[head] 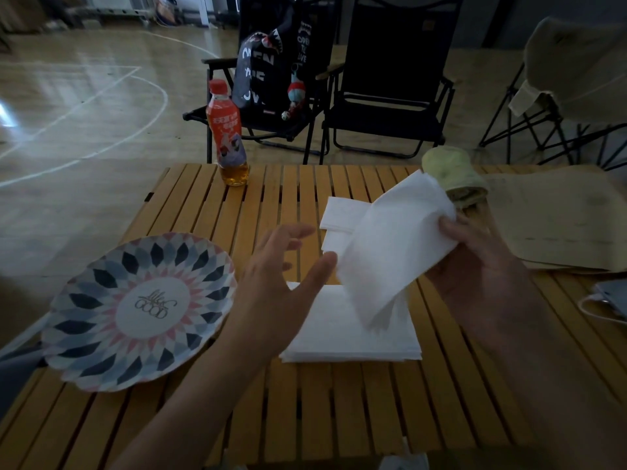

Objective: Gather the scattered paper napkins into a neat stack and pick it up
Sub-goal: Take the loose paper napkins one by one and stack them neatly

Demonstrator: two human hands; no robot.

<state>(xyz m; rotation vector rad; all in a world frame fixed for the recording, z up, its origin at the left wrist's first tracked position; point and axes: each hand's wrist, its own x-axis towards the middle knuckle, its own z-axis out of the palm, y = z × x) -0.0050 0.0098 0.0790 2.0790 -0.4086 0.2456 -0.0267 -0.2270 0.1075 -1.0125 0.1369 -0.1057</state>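
Observation:
My right hand (pixel 481 266) grips a white paper napkin (pixel 393 245) by its right edge and holds it tilted above the slatted wooden table (pixel 271 395). Below it a flat stack of white napkins (pixel 339 337) lies on the table. Further back, more white napkins (pixel 342 215) lie partly hidden behind the held one. My left hand (pixel 281 276) hovers with its fingers spread, just left of the held napkin and over the stack's left edge. It holds nothing.
A patterned plate (pixel 135 310) sits at the table's left. An orange drink bottle (pixel 227 134) stands at the far edge. A rolled green cloth (pixel 454 174), brown paper (pixel 563 215) and a face mask (pixel 610 296) lie at the right. Folding chairs (pixel 386 96) stand behind.

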